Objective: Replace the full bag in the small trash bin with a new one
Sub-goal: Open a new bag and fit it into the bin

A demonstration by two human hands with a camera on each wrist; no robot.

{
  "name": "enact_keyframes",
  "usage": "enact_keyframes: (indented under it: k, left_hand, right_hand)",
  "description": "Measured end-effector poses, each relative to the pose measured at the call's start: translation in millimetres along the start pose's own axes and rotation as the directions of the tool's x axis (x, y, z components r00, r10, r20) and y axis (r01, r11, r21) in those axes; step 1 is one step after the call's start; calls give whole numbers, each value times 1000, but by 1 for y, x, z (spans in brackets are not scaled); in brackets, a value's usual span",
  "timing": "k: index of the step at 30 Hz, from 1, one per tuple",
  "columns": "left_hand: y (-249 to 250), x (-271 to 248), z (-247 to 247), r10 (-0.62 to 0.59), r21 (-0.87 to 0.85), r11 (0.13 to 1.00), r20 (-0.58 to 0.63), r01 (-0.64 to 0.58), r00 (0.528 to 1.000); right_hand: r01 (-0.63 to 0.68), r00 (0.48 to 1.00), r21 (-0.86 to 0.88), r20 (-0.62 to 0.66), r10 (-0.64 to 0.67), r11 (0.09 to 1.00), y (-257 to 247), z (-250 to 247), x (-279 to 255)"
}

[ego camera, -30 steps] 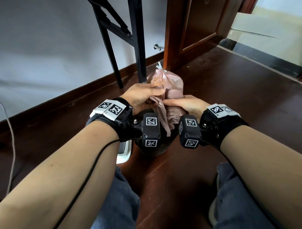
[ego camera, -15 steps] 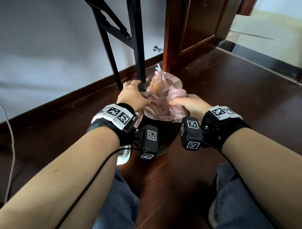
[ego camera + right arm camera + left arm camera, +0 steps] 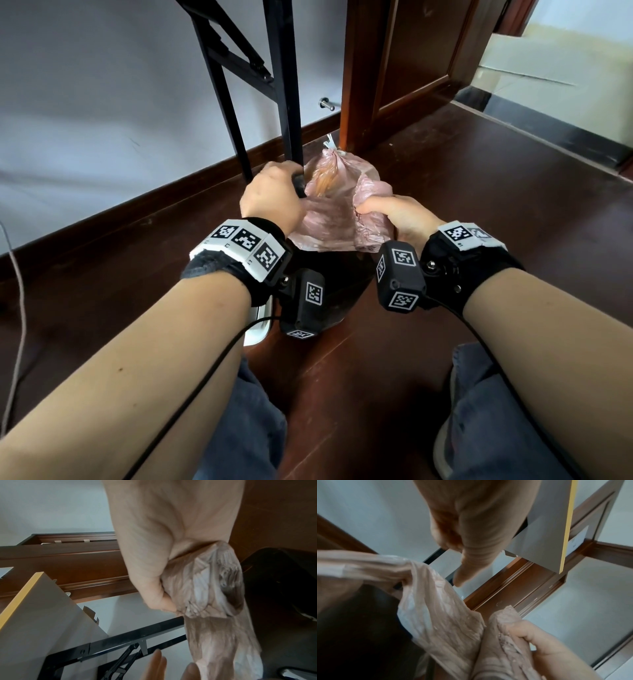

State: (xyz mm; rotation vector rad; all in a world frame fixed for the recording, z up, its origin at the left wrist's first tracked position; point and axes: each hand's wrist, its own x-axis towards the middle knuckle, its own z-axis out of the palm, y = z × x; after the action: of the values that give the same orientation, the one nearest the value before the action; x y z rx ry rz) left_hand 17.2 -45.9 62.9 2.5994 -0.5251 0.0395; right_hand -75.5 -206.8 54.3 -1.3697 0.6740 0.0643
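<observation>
A thin pink bag (image 3: 329, 226) is stretched between my two hands above the small black bin (image 3: 339, 287). My right hand (image 3: 383, 216) grips a bunched edge of the pink bag (image 3: 211, 588) in its fist. My left hand (image 3: 270, 195) is at the bag's far left edge, by the table leg. Its fingers (image 3: 157, 661) show straight in the right wrist view, and its thumb (image 3: 467, 563) sticks out beside the taut plastic (image 3: 436, 608). Behind them a tied, filled pink bag (image 3: 327, 169) with a white knot sits on the floor.
Black folding table legs (image 3: 286, 85) stand just beyond my left hand. A brown door frame (image 3: 359, 68) rises behind the tied bag. A white object (image 3: 258, 330) lies on the dark wood floor (image 3: 479, 192) left of the bin. My knees in jeans (image 3: 250, 428) are close below.
My left hand let go of the bunched bag near my right hand and moved forward and left to the table leg. The bag has spread out wide over the bin.
</observation>
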Motion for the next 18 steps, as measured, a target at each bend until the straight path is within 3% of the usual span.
enact_keyframes:
  k: [2, 5, 9, 14, 18]
  left_hand:
    - [5, 1, 4, 50, -179, 983, 115, -29, 992]
    - [11, 2, 9, 90, -405, 912, 359, 69, 929]
    - [18, 0, 11, 90, -542, 813, 482, 215, 872]
    - [20, -6, 12, 42, -464, 821, 631, 333, 774]
    - [22, -9, 10, -25, -473, 765, 657, 438, 753]
  right_hand:
    - [-17, 999, -28, 35, 18, 999, -2, -1, 0]
    - [-18, 994, -87, 103, 27, 996, -4, 3, -1]
    - [-10, 981, -56, 195, 21, 998, -4, 7, 0]
    - [-73, 956, 14, 285, 66, 997, -4, 8, 2]
    - [-82, 964, -6, 255, 81, 997, -1, 6, 10]
